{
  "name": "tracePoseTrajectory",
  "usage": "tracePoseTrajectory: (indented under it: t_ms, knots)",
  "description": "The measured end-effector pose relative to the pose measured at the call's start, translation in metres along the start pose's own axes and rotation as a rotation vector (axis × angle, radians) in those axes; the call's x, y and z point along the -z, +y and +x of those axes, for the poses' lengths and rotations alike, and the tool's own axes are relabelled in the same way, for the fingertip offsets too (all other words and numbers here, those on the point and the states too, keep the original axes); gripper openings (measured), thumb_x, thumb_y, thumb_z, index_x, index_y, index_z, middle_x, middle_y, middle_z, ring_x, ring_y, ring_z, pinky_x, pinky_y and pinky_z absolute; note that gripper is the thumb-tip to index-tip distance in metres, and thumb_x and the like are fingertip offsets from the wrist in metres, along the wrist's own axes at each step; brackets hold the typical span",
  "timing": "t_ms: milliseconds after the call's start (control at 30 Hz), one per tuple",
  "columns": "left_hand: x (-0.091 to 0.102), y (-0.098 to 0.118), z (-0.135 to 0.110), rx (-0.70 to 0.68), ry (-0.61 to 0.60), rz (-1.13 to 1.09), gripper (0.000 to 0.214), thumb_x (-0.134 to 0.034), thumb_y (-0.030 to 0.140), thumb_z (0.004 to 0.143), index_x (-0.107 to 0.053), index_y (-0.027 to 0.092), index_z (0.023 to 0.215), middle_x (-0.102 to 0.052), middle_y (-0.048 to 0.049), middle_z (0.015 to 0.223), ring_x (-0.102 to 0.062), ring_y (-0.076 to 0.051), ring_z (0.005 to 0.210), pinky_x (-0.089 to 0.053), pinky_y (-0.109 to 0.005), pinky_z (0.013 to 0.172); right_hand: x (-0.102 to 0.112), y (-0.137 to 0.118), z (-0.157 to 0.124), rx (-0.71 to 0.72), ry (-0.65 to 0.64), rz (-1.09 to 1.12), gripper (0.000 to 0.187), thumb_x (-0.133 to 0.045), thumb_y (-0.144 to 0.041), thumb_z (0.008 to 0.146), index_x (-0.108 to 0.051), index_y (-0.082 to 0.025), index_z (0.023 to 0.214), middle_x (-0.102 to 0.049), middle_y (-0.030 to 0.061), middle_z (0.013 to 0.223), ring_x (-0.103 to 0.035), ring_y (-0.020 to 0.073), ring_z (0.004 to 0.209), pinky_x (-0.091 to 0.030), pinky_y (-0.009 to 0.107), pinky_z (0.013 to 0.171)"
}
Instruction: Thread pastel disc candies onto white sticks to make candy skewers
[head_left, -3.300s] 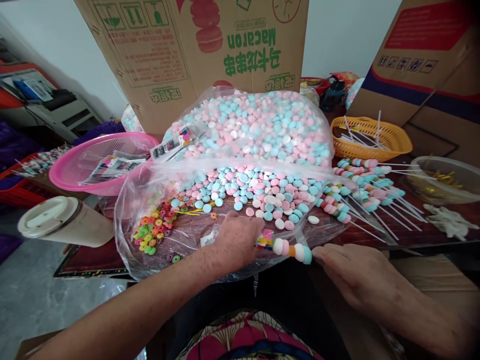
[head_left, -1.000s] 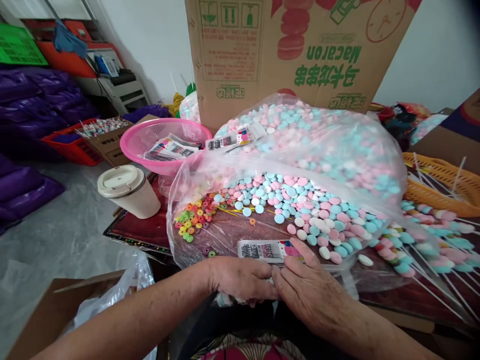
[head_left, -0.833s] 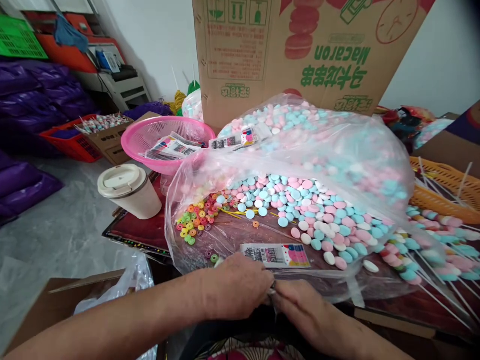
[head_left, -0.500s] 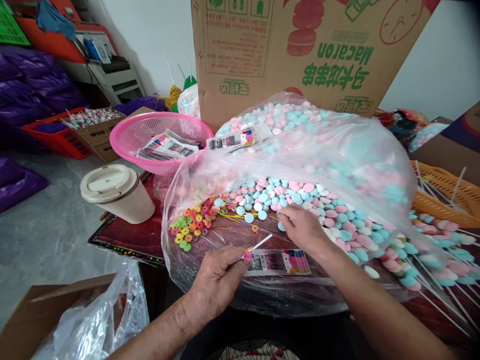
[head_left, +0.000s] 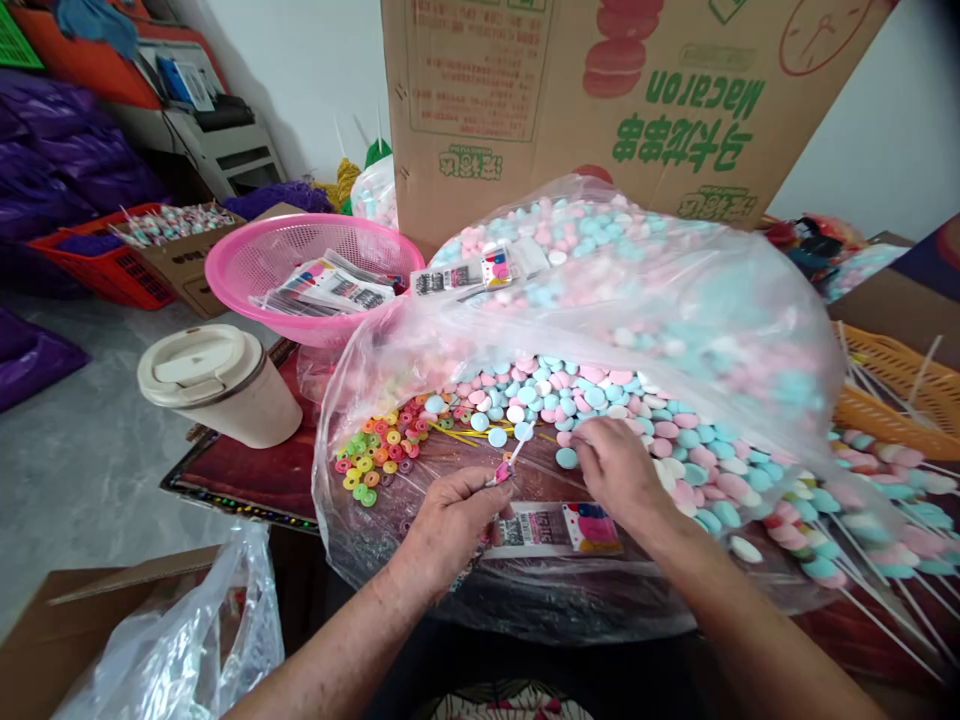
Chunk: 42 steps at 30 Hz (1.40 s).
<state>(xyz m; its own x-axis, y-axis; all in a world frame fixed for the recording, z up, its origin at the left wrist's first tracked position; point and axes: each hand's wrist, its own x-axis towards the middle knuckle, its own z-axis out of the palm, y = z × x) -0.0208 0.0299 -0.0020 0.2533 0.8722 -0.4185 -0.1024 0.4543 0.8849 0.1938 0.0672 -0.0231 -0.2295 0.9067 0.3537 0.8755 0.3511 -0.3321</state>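
Observation:
My left hand [head_left: 457,520] is closed around a wrapped candy stick; its white stick [head_left: 523,440] pokes up past my thumb, with pink printed wrapper [head_left: 502,472] gathered at its base. The part below is mostly hidden by my palm. My right hand [head_left: 619,465] hovers at the edge of the candy pile, fingers curled inward; what they hold, if anything, is hidden. Yellow twist ties [head_left: 469,436] lie to its left. Under and between the hands rests a flat printed clear wrapper [head_left: 555,528]. Pink, blue and white candies [head_left: 592,398] spread behind.
Colourful ring gummies [head_left: 375,455] lie at left. A large clear bag [head_left: 675,310] of candies covers the back, before a carton [head_left: 525,100]. Left stand a lidded cup [head_left: 262,405] and a pink basket [head_left: 225,265] of wrappers. Skewered candies [head_left: 885,560] lie right.
My left hand has turned, so the white stick points more steeply upward. My right hand has shifted slightly right, drawing back from the twist ties. The view has shifted a little.

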Motion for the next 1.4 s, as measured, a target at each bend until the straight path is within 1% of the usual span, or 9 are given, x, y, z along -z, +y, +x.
tracePoseTrajectory:
  t_ms: [133, 267, 467, 567, 667, 800, 1067, 1200, 1400]
  knots:
    - [-0.005, 0.003, 0.001, 0.013, -0.024, -0.006, 0.025, -0.062, 0.038, 0.069, -0.056, 0.015, 0.06, -0.056, 0.001, 0.06, -0.047, -0.008, 0.046, -0.036, -0.021, 0.046, 0.0, -0.023, 0.005, 0.133, 0.056, 0.031, 0.023, -0.043, -0.015, 0.088, -0.064, -0.015, 0.095, -0.065, 0.0103, 0.094, -0.055, 0.0221, 0.091, -0.043, 0.037, 0.082]
    - [-0.001, 0.008, 0.0, 0.1, -0.169, 0.075, 0.019, -0.057, 0.033, 0.068, -0.056, 0.015, 0.06, -0.055, 0.0016, 0.056, -0.046, -0.007, 0.04, -0.032, -0.02, 0.041, 0.018, -0.052, 0.0, 0.599, 0.037, -0.073, 0.034, -0.038, -0.012, 0.092, -0.057, -0.016, 0.12, -0.058, 0.0101, 0.125, -0.044, 0.0256, 0.117, -0.032, 0.047, 0.098]
    - [0.004, 0.009, 0.002, 0.253, -0.621, 0.452, 0.016, -0.053, 0.03, 0.071, -0.057, 0.017, 0.064, -0.053, 0.0021, 0.055, -0.046, -0.009, 0.043, -0.034, -0.021, 0.042, 0.017, -0.051, -0.034, 0.791, -0.186, -0.175, 0.025, -0.039, -0.009, 0.088, -0.063, -0.013, 0.082, -0.062, 0.0062, 0.072, -0.053, 0.0213, 0.079, -0.032, 0.052, 0.096]
    - [0.004, 0.005, 0.0, -0.183, -0.599, 0.974, 0.01, -0.054, 0.024, 0.077, -0.059, 0.018, 0.071, -0.059, -0.0008, 0.064, -0.053, -0.014, 0.057, -0.039, -0.023, 0.051, 0.011, -0.052, -0.052, 0.568, -0.397, 0.062, 0.022, -0.039, -0.013, 0.084, -0.059, -0.014, 0.076, -0.062, 0.0083, 0.072, -0.052, 0.0202, 0.071, -0.042, 0.047, 0.083]
    - [0.005, -0.001, -0.004, -0.657, -0.482, 1.399, 0.013, -0.053, 0.015, 0.08, -0.061, 0.017, 0.09, -0.066, -0.0066, 0.077, -0.058, -0.02, 0.065, -0.043, -0.029, 0.059, 0.014, -0.061, -0.057, 0.003, -0.62, 0.57, 0.023, -0.034, -0.016, 0.082, -0.052, -0.017, 0.069, -0.058, 0.0045, 0.067, -0.051, 0.016, 0.064, -0.045, 0.031, 0.063]
    - [0.009, -0.01, -0.011, -1.084, -0.407, 1.401, 0.023, -0.041, 0.016, 0.089, -0.064, 0.016, 0.095, -0.068, -0.0093, 0.082, -0.058, -0.02, 0.066, -0.044, -0.031, 0.059, 0.031, -0.062, -0.04, -0.454, -0.978, 1.051, 0.023, -0.037, -0.018, 0.08, -0.044, -0.019, 0.058, -0.043, -0.0035, 0.05, -0.044, 0.01, 0.047, -0.037, 0.022, 0.049]
    - [0.004, -0.011, -0.002, -0.234, 0.176, 0.169, 0.013, -0.068, 0.031, 0.071, -0.069, 0.018, 0.074, -0.061, 0.0007, 0.058, -0.054, -0.012, 0.053, -0.042, -0.022, 0.051, -0.005, -0.02, 0.03, -0.189, -0.367, -0.246, 0.024, -0.043, -0.012, 0.087, -0.065, -0.014, 0.079, -0.064, 0.0122, 0.089, -0.056, 0.0222, 0.088, -0.042, 0.032, 0.071]
    - [0.003, -0.007, 0.004, -0.016, 0.225, -0.155, 0.023, -0.077, 0.034, 0.057, -0.069, 0.016, 0.07, -0.058, 0.0035, 0.051, -0.051, -0.01, 0.045, -0.038, -0.02, 0.045, -0.031, -0.017, 0.034, -0.144, -0.381, -0.305, 0.021, -0.046, -0.003, 0.079, -0.066, -0.011, 0.082, -0.063, 0.0167, 0.093, -0.055, 0.0271, 0.093, -0.039, 0.036, 0.073]
    - [0.003, -0.001, 0.0, 0.015, 0.149, -0.225, 0.025, -0.077, 0.036, 0.058, -0.066, 0.014, 0.061, -0.058, 0.0033, 0.052, -0.052, -0.008, 0.047, -0.039, -0.019, 0.048, -0.008, -0.005, 0.018, -0.027, -0.401, -0.274, 0.017, -0.043, -0.013, 0.089, -0.06, -0.014, 0.088, -0.061, 0.0096, 0.095, -0.054, 0.0198, 0.09, -0.039, 0.031, 0.079]
